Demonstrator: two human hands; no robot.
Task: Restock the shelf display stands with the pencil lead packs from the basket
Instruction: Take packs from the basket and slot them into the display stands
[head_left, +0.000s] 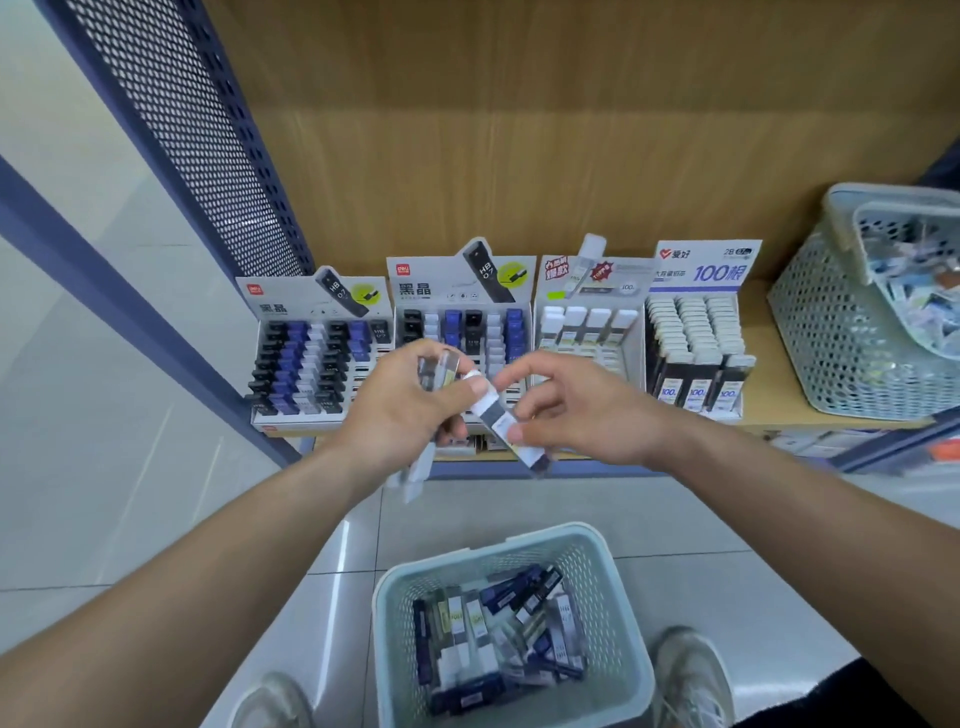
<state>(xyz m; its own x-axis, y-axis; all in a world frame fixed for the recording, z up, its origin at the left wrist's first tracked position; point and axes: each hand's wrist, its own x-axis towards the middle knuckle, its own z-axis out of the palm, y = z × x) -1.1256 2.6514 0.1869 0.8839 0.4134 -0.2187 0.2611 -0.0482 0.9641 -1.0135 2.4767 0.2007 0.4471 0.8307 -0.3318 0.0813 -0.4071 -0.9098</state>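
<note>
Mid-frame, the left hand (405, 410) gripped a few packs (440, 370). The right hand (576, 410) pinched one pack (494, 414). More lay in the basket (621, 613), bottom centre, below the stands (462, 317).

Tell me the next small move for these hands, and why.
Probably the right hand should pull the white-capped pack clear of the left hand, which grips the other packs, and carry it to the third stand. That stand shows only one back row of similar white caps, and its front slots look bare. The match is likely, not certain.
</note>
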